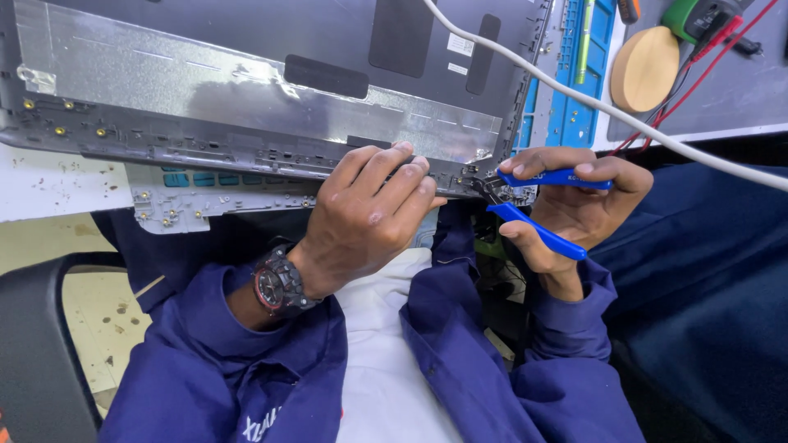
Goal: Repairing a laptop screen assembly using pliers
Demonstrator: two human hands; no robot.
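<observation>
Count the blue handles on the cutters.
2: both on the cutters in the right hand. Upper handle lies under the fingers; lower handle crosses the palm.

navy work jacket sleeves (246, 361) – white shirt (386, 361) beneath – black-and-red wristwatch (277, 283) on left wrist

White cable (624, 115) runs diagonally from 12 to 3 o'clock. Round wooden disc (646, 69) at 1 o'clock, green-black meter (698, 18) with red leads (712, 61) just beyond it. Blue tray (574, 107) beside disc. Black chair edge (33, 344) at 8 o'clock.
</observation>
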